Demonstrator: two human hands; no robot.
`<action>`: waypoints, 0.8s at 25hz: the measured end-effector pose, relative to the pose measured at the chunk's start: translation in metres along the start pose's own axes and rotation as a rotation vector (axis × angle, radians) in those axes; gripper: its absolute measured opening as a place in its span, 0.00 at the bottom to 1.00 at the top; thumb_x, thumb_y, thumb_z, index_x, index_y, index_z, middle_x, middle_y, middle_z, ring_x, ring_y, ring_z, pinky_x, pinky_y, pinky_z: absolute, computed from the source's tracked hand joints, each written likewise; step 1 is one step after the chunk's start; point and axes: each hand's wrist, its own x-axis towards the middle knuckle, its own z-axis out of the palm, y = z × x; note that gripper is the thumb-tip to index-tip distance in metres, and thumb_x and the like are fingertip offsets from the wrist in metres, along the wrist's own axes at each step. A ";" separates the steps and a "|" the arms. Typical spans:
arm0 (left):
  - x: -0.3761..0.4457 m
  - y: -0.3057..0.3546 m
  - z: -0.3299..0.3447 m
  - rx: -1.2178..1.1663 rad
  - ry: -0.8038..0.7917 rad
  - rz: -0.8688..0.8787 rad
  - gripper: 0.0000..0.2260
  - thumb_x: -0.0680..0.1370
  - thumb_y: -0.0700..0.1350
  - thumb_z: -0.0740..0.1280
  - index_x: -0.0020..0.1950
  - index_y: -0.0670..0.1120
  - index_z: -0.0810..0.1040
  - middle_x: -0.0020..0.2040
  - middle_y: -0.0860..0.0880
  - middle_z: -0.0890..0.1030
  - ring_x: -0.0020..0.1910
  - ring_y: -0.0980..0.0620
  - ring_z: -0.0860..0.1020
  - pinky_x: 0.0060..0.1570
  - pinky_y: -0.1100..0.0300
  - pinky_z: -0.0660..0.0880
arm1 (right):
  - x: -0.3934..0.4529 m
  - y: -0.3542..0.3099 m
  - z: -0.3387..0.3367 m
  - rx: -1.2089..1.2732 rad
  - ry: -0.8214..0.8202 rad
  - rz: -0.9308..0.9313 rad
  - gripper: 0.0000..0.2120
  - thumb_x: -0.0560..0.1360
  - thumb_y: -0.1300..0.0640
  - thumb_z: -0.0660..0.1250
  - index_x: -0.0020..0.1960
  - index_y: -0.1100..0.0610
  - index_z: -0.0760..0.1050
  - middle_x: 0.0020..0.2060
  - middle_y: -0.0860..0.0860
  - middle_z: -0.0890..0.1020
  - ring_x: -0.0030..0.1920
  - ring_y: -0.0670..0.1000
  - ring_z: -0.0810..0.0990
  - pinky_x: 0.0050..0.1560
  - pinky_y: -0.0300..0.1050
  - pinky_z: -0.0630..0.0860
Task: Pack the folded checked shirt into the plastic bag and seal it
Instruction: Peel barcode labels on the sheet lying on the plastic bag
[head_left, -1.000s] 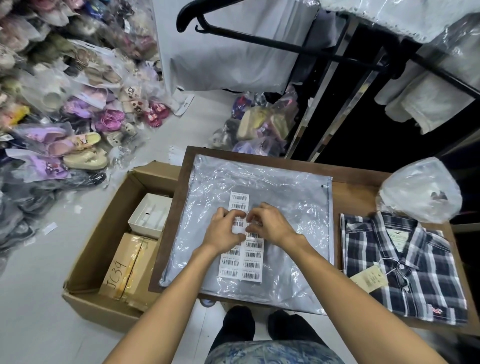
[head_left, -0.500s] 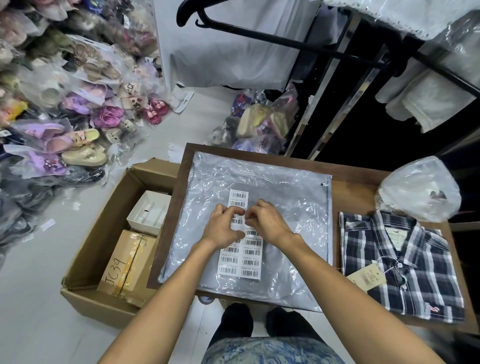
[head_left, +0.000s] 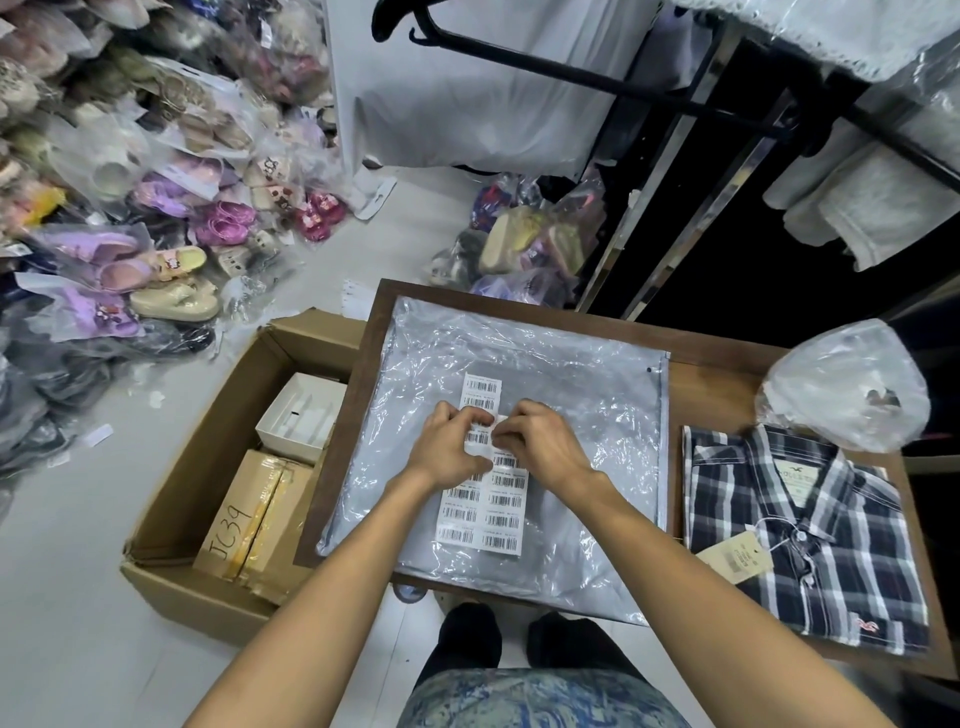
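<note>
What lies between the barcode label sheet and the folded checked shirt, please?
In the head view: plastic bag, then a bare strip of table.

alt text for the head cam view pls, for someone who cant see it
Both hands, left hand and right hand, pick at a barcode sticker sheet lying on a flat plastic bag on a wooden table. The folded checked shirt lies unpacked to the right; an open cardboard box sits on the floor, left.
</note>
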 end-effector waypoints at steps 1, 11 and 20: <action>0.001 0.000 0.000 0.000 -0.003 0.000 0.29 0.69 0.45 0.77 0.69 0.54 0.75 0.57 0.50 0.66 0.66 0.45 0.70 0.68 0.48 0.72 | 0.001 -0.001 -0.002 -0.007 -0.014 0.002 0.08 0.76 0.55 0.73 0.54 0.55 0.86 0.49 0.51 0.80 0.53 0.53 0.79 0.52 0.40 0.70; 0.001 0.004 -0.003 0.009 -0.009 -0.020 0.29 0.69 0.43 0.78 0.68 0.54 0.75 0.56 0.50 0.66 0.65 0.45 0.70 0.67 0.48 0.72 | 0.018 0.000 -0.009 0.015 -0.191 0.015 0.05 0.75 0.60 0.71 0.46 0.53 0.76 0.48 0.47 0.73 0.54 0.54 0.75 0.57 0.47 0.72; 0.001 0.005 -0.003 0.006 -0.018 -0.038 0.29 0.70 0.44 0.78 0.69 0.54 0.74 0.57 0.50 0.65 0.67 0.45 0.70 0.69 0.49 0.71 | 0.008 0.009 -0.008 0.029 -0.111 -0.057 0.05 0.77 0.58 0.71 0.52 0.56 0.84 0.49 0.50 0.77 0.54 0.54 0.78 0.53 0.43 0.72</action>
